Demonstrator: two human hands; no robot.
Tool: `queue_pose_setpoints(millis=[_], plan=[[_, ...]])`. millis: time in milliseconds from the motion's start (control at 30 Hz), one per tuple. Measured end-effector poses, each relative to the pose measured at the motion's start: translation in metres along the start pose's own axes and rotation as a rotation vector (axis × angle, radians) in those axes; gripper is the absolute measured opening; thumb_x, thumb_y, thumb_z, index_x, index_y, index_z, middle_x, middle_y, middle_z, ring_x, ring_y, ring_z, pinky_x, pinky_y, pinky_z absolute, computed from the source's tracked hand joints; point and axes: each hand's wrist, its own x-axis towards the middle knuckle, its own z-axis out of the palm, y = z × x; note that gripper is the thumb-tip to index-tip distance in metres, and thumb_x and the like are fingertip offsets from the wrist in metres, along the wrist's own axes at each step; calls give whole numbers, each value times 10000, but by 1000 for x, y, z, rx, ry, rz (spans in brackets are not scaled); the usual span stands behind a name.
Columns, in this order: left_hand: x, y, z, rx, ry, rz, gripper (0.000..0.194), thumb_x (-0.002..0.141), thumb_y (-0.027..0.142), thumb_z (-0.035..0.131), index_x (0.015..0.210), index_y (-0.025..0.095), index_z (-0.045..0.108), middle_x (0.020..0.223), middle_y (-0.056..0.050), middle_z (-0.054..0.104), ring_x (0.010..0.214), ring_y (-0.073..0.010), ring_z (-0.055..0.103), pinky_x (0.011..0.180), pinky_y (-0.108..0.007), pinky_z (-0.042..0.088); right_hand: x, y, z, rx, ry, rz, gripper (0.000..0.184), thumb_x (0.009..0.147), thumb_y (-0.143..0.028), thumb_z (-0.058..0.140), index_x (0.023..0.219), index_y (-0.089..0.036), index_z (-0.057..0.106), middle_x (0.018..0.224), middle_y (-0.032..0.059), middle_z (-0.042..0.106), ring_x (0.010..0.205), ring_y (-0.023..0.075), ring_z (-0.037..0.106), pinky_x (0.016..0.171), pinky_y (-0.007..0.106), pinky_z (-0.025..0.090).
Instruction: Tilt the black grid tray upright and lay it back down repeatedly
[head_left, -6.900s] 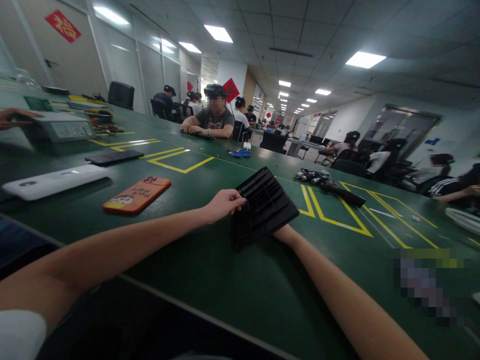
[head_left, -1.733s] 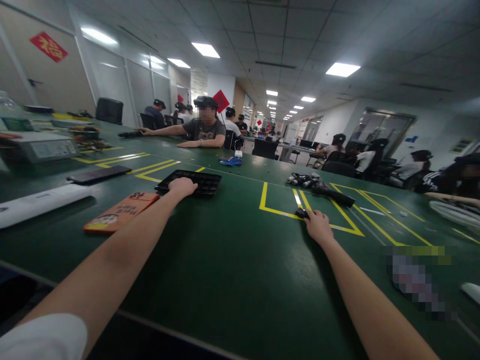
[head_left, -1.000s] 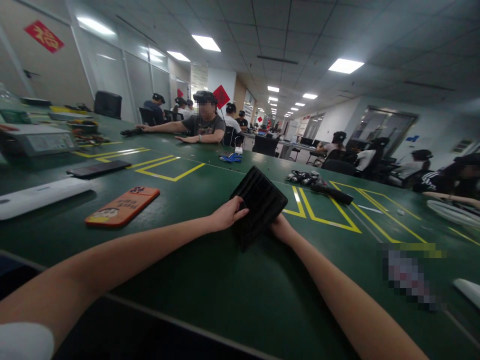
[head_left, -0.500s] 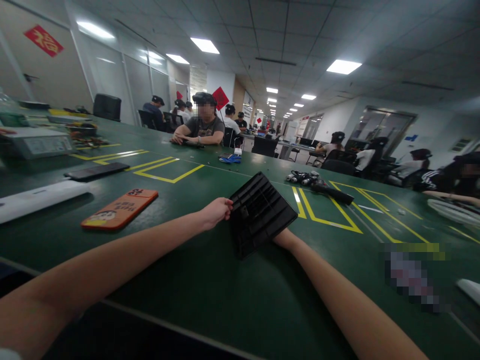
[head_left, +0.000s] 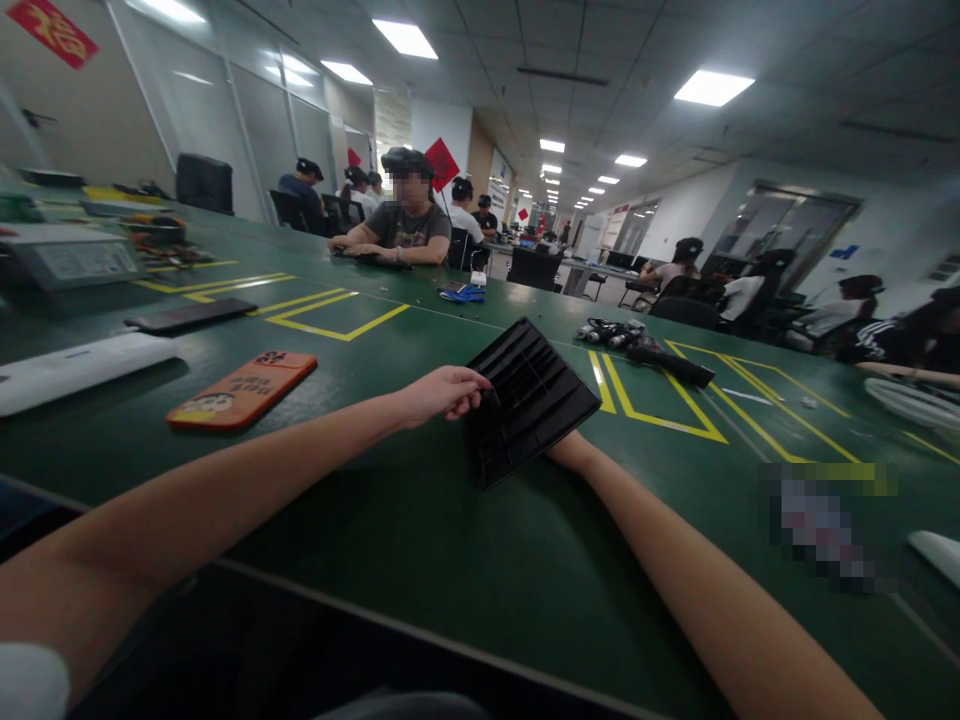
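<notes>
A black plastic tray [head_left: 536, 400] with ribbed compartments is held tilted above the table, its compartment side turned towards me. From behind its lower right edge, my right hand [head_left: 573, 452] supports it; the fingers are hidden behind the tray. At the tray's left part, my left hand [head_left: 448, 392] is closed in a pinch, thumb and forefinger at a compartment. Whatever sits between those fingertips is too small and dark to make out. Left of my left hand lies an orange phone case [head_left: 244, 392] with a cartoon print.
The green table [head_left: 420, 560] carries yellow tape outlines. At left lie a white device [head_left: 82, 370], a dark flat phone-like object [head_left: 191, 316] and a grey box [head_left: 71, 258]. A black cable bundle [head_left: 615, 335] is beyond the tray, right. Across the table sits a person [head_left: 409, 215].
The tray lay on the table at left under my left hand, then came up in front of me into my right hand. My left fingertips have since moved from its edge to a compartment.
</notes>
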Motion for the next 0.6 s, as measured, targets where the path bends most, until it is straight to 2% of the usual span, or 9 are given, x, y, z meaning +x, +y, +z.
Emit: queue_pose_setpoints(millis=[67, 167, 300, 400, 600], plan=[[1, -3, 1, 53, -1, 57, 157, 830, 204, 495, 978, 157, 475, 641, 26, 544, 446, -54, 419, 402, -176, 288, 0, 1, 1, 23, 14, -11, 594, 882, -486, 441, 1396, -193, 391, 1507, 86, 290, 1395, 239, 222, 1157, 427, 93], [4, -7, 4, 139, -2, 96, 94, 840, 222, 474, 907, 172, 432, 620, 30, 559, 417, -52, 407, 378, -162, 264, 0, 4, 2, 85, 42, -31, 614, 870, -524, 443, 1405, -230, 376, 1504, 74, 300, 1384, 241, 254, 1153, 443, 130], [7, -8, 7, 235, -10, 161, 60, 833, 222, 469, 849, 175, 436, 574, 44, 544, 404, -50, 382, 399, -170, 273, 0, 9, 3, 94, 63, -54, 583, 866, -533, 449, 1393, -290, 390, 1491, 35, 334, 1377, 231, 274, 1153, 446, 140], [9, -7, 8, 359, 6, 248, 57, 821, 225, 480, 820, 174, 456, 560, 45, 539, 453, -70, 425, 456, -192, 320, -1, 11, 3, 80, 50, -53, 563, 869, -524, 452, 1380, -293, 411, 1487, 33, 340, 1381, 236, 263, 1152, 455, 133], [10, -7, 9, 618, 171, 311, 174, 864, 338, 431, 855, 173, 483, 577, 31, 522, 553, -125, 509, 538, -243, 365, -1, 7, 3, 82, 23, -46, 548, 889, -496, 434, 1385, -265, 406, 1471, 61, 370, 1356, 237, 320, 1144, 451, 168]])
